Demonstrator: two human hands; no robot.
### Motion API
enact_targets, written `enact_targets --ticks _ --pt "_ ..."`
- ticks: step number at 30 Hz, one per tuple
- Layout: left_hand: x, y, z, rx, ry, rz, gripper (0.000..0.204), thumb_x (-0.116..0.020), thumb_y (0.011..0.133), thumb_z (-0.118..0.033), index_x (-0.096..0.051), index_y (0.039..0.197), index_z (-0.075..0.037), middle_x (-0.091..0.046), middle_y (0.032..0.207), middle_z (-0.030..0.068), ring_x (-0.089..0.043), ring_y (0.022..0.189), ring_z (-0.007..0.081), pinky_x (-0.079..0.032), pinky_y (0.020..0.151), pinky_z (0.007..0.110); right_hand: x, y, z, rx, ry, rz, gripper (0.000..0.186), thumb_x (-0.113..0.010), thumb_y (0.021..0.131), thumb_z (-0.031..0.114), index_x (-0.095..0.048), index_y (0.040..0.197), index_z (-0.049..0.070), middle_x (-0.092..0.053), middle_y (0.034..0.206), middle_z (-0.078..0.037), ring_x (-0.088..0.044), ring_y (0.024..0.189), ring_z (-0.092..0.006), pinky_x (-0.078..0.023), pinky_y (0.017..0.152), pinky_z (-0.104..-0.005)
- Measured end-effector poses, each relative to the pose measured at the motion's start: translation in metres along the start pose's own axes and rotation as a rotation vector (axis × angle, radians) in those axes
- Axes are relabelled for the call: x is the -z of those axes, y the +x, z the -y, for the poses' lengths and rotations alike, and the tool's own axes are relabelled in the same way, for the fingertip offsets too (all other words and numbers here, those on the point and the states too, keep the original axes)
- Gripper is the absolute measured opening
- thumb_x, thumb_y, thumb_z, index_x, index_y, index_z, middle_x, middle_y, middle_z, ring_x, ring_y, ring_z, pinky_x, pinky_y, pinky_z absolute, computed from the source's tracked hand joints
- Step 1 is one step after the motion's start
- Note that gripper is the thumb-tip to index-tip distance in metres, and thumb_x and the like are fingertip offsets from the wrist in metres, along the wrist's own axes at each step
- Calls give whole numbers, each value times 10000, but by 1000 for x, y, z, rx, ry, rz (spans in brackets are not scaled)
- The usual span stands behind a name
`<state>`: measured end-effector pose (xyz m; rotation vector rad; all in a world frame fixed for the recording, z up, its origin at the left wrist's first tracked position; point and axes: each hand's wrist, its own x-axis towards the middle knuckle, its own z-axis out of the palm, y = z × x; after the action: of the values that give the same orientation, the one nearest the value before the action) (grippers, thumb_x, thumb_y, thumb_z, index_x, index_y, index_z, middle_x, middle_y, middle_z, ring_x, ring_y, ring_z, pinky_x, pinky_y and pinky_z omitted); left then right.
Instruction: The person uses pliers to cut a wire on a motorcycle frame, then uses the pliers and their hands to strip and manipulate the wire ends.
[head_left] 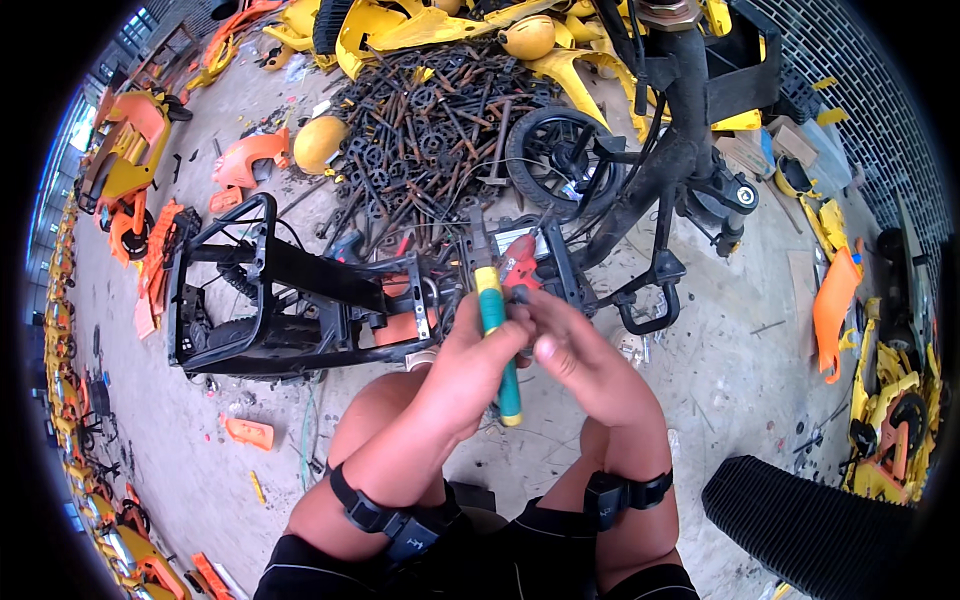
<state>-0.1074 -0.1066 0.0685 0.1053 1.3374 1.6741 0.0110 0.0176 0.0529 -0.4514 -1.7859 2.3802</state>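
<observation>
My left hand is closed around the green and yellow handle of what look like pliers, their metal head pointing away from me. My right hand is close beside it, thumb apart and fingers reaching towards the handle; its fingertips are partly hidden, and I see nothing held in it. Just beyond the hands, a red tool rests on the black scooter frame. The frame lies across the floor in front of my knees, with its thick steering tube rising at the right.
Behind the frame is a heap of rusty metal parts, with a black wheel at its right. Yellow and orange body panels lie around. A ribbed black object is at lower right. A brick wall stands at far right.
</observation>
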Motion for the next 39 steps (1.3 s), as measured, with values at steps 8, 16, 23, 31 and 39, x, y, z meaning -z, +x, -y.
enact_targets --ticks 8,16,23,31,39 --pt "-16 7 11 -209 71 25 627 -379 1079 -463 -396 1516 -13 -515 1373 133 -499 1292 248 -379 1119 381 -6 8 5 -15 37 121 864 -767 922 309 -279 1578 30 -581 1337 -117 -615 984 -143 -516 778 -295" --pt "-11 3 0 -265 187 -82 564 -411 1074 -405 -479 1453 7 -591 1304 130 -529 1233 229 -421 1016 368 9 22 5 -216 440 -177 480 -569 882 78 -531 1350 -22 -697 1088 -114 -685 809 -171 -400 510 -235" --pt "5 -7 -75 -431 5 -85 479 -518 1000 -236 -488 1395 32 -616 1214 112 -589 1110 201 -451 913 337 28 40 4 -112 740 -376 344 -551 860 30 -557 1204 28 -699 1201 -156 -707 966 -206 -366 477 -209" --pt "-8 66 -98 -335 172 -135 484 -547 971 -131 -464 1411 52 -618 1241 130 -608 1045 199 -473 902 333 20 60 -16 -270 746 -424 380 -551 845 -7 -528 1224 2 -671 1174 -130 -688 995 -247 -482 611 -317" --pt "-19 131 -39 -111 397 -104 469 -581 983 -302 -543 1356 -21 -631 1259 127 -596 1153 246 -465 956 386 27 47 -7 -280 474 -456 353 -579 895 82 -621 1245 55 -696 1049 -62 -681 946 -182 -523 768 -335"
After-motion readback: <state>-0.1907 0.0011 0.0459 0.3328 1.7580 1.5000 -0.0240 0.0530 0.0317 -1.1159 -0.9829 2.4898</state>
